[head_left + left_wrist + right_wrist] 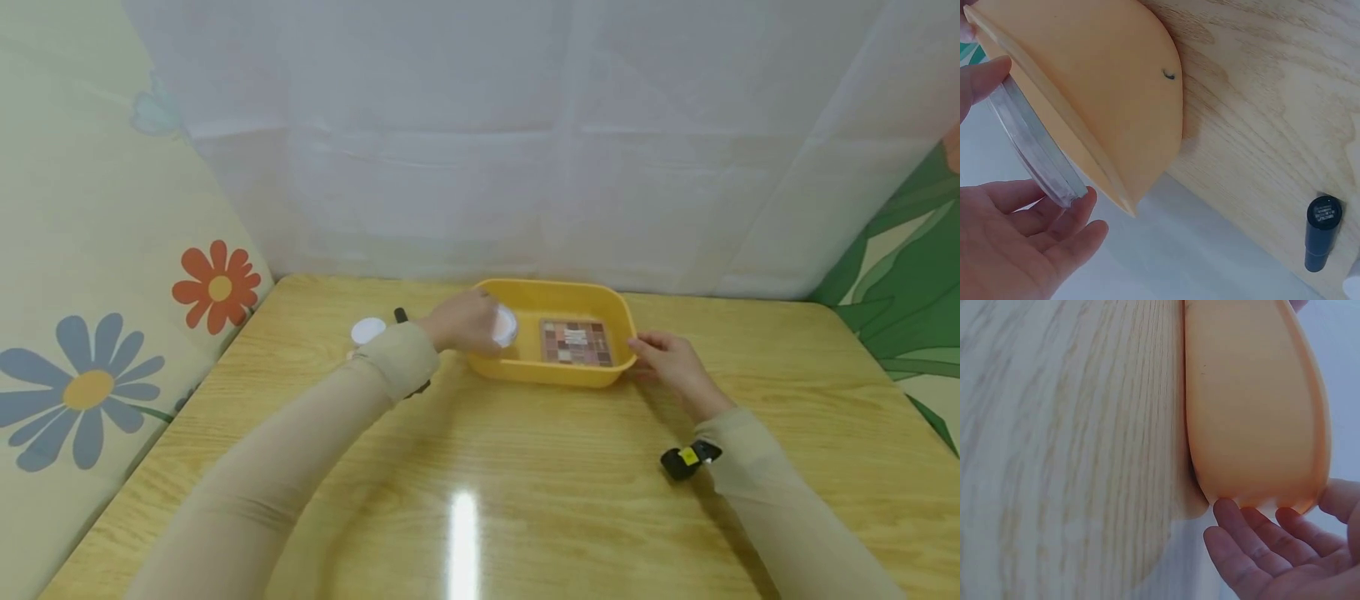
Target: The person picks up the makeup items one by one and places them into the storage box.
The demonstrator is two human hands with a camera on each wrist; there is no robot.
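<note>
My left hand point(468, 321) holds a round, flat, pale case point(505, 326) over the left end of a yellow plastic basin point(551, 373). In the left wrist view, the thumb is on one edge of the case point(1035, 140) and the fingers are on the opposite edge, close to the basin's rim. My right hand point(675, 367) grips the basin's right end, thumb at the rim and fingertips against the outer wall point(1254, 425). Inside the basin lies an eyeshadow palette point(576, 342) with a grid of brown and pink squares.
Left of the basin, a white round-topped item point(368, 331) sits on the wooden table point(555, 475). Near it is a black tube point(1322, 234), partly hidden by the left wrist in the head view. A white cloth point(450, 167) hangs behind the table.
</note>
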